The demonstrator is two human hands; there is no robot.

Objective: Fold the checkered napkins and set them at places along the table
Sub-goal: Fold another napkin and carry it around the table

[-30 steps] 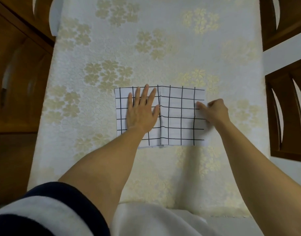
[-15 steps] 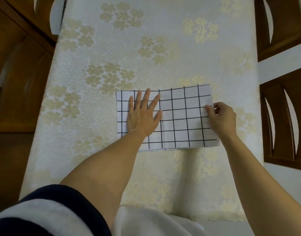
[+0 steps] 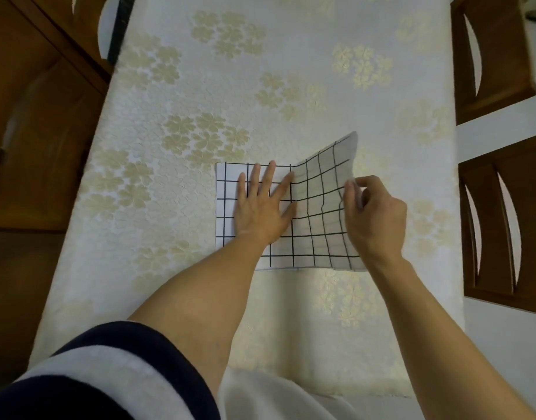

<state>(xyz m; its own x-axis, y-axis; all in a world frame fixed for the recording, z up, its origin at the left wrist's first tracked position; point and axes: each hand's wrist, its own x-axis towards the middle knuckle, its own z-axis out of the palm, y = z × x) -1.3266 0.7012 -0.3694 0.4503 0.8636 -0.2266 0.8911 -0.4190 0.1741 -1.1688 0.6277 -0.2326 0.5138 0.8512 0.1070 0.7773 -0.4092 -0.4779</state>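
**Cream cloth, dark wood closing in on both sides**

A long tabletop [image 3: 260,71] is running straight away from us, and a cream cloth [image 3: 291,313] is covering it, with gold flower clusters scattering across the weave. Soft, even light is falling over it. On the right, two wooden chairs are standing just beside the tabletop, the farther chair [image 3: 497,56] and the nearer chair [image 3: 503,237], both showing curved slots in their backs. Pale floor [image 3: 503,125] is peeking through between them. On the left, more dark wooden furniture [image 3: 33,131] is crowding close against the cloth's edge.
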